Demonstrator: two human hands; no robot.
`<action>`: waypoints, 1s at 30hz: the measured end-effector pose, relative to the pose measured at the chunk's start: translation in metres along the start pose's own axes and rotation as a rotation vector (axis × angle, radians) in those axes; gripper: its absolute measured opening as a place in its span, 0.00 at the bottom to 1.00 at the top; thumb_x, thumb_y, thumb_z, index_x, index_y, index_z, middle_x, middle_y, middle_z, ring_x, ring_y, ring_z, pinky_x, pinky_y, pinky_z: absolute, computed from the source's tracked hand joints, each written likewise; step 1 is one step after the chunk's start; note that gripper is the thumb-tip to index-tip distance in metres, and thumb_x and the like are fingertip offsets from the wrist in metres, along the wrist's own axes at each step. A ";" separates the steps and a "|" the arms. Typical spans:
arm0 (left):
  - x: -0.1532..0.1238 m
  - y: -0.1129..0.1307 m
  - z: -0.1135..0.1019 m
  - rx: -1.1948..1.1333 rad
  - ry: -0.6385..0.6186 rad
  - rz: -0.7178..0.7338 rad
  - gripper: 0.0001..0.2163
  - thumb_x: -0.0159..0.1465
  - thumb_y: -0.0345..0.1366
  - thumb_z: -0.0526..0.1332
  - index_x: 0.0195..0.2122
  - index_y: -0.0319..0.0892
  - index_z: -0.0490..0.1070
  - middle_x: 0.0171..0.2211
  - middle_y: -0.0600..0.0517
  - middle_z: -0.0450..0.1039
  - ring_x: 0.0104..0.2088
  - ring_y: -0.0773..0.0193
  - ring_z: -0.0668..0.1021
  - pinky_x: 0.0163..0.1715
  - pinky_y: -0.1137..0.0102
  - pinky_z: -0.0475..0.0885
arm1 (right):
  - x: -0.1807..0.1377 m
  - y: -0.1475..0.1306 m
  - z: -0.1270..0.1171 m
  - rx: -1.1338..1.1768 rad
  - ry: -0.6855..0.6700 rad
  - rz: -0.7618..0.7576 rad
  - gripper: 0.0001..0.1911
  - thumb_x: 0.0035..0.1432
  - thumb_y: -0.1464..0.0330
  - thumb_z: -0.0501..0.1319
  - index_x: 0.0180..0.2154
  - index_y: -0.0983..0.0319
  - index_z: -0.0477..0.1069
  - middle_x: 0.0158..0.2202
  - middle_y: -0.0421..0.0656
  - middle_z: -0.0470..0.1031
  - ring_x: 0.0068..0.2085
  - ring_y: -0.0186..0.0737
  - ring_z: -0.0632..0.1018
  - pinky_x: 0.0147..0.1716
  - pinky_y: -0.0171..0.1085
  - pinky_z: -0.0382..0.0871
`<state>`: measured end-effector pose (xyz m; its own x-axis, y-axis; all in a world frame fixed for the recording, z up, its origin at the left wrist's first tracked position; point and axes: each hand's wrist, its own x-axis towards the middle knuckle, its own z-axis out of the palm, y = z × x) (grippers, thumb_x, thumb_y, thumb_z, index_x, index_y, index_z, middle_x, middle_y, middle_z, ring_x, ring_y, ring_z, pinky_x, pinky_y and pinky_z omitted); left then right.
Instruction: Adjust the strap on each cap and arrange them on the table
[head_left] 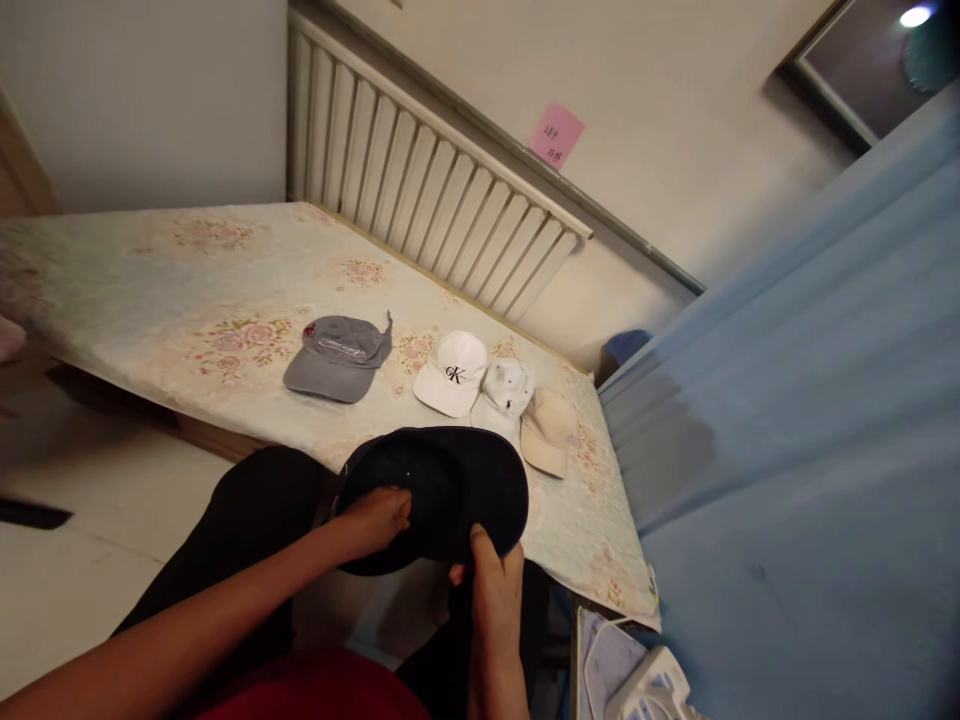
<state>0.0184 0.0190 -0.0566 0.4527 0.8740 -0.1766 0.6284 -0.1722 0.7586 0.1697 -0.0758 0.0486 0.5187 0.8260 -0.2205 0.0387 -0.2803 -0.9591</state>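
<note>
A dark baseball cap [480,470] is held above my lap with its hollow underside facing me and its brim to the right. My right hand [495,580] grips the lower edge of the brim, thumb on the near face. Inside the crown, my left hand [382,518] is closed with its fingers curled; whatever it may pinch is hidden. Beyond the dark cap, a grey cap [337,355] lies on the floral-covered table [150,330]. To its right sit a white cap with "CK" letters [452,370], a white cap with a small dark logo [507,388] and a beige cap [549,432].
A white radiator [420,170] lines the wall behind the table, and a pink note [556,134] is stuck above it. Blue curtains [795,430] hang at the right. A white appliance with a cord [652,685] stands at the lower right.
</note>
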 end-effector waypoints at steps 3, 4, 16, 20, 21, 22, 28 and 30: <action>-0.001 0.002 -0.005 0.062 0.027 -0.008 0.01 0.56 0.31 0.55 0.27 0.43 0.64 0.32 0.50 0.70 0.32 0.62 0.72 0.31 0.70 0.61 | -0.001 -0.001 0.000 -0.009 0.003 -0.007 0.16 0.53 0.61 0.60 0.39 0.67 0.68 0.14 0.35 0.68 0.15 0.35 0.69 0.18 0.33 0.64; -0.001 0.003 -0.006 0.079 0.031 -0.011 0.01 0.56 0.32 0.55 0.28 0.44 0.64 0.33 0.50 0.70 0.33 0.61 0.72 0.32 0.70 0.61 | -0.001 -0.001 0.000 -0.007 -0.002 -0.011 0.16 0.53 0.61 0.59 0.39 0.67 0.68 0.14 0.35 0.68 0.15 0.35 0.69 0.18 0.33 0.64; -0.002 0.004 -0.003 0.006 0.075 0.042 0.03 0.58 0.33 0.53 0.30 0.44 0.65 0.31 0.52 0.69 0.32 0.63 0.71 0.32 0.71 0.62 | 0.000 0.003 -0.001 0.012 -0.009 0.001 0.16 0.52 0.61 0.60 0.39 0.67 0.69 0.13 0.36 0.68 0.14 0.37 0.69 0.18 0.34 0.64; 0.000 0.015 -0.004 -0.128 0.163 0.105 0.04 0.58 0.33 0.52 0.31 0.43 0.66 0.30 0.53 0.68 0.32 0.64 0.71 0.32 0.72 0.63 | 0.001 0.006 0.000 -0.011 -0.017 -0.027 0.11 0.52 0.63 0.59 0.32 0.64 0.69 0.11 0.35 0.67 0.14 0.37 0.68 0.17 0.34 0.63; 0.001 0.019 -0.004 -0.177 0.175 0.107 0.04 0.58 0.33 0.52 0.31 0.43 0.66 0.30 0.53 0.68 0.31 0.65 0.71 0.32 0.72 0.63 | 0.001 0.008 0.001 -0.020 -0.043 -0.031 0.09 0.52 0.63 0.59 0.30 0.63 0.69 0.11 0.36 0.67 0.13 0.36 0.68 0.17 0.34 0.63; 0.001 0.023 -0.005 -0.229 0.179 0.112 0.05 0.58 0.34 0.53 0.32 0.43 0.66 0.30 0.53 0.68 0.30 0.65 0.70 0.31 0.72 0.63 | 0.001 0.009 0.001 -0.031 -0.077 -0.030 0.09 0.52 0.63 0.59 0.29 0.63 0.69 0.10 0.36 0.66 0.13 0.37 0.68 0.17 0.34 0.63; 0.007 0.037 -0.006 -0.362 0.168 0.140 0.03 0.56 0.34 0.54 0.28 0.42 0.64 0.25 0.55 0.64 0.28 0.66 0.68 0.29 0.72 0.63 | -0.008 0.007 0.006 -0.045 -0.062 -0.012 0.10 0.52 0.62 0.59 0.30 0.63 0.69 0.13 0.37 0.69 0.15 0.37 0.70 0.18 0.34 0.65; 0.010 0.034 -0.005 -0.338 0.172 0.132 0.03 0.55 0.33 0.53 0.27 0.42 0.64 0.24 0.55 0.64 0.27 0.66 0.68 0.29 0.71 0.62 | -0.011 0.005 0.007 -0.045 -0.061 -0.011 0.10 0.52 0.62 0.59 0.30 0.63 0.69 0.12 0.37 0.68 0.15 0.37 0.70 0.17 0.34 0.64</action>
<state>0.0410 0.0238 -0.0290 0.3852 0.9226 0.0217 0.3157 -0.1539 0.9363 0.1584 -0.0824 0.0451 0.4649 0.8571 -0.2220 0.0830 -0.2918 -0.9529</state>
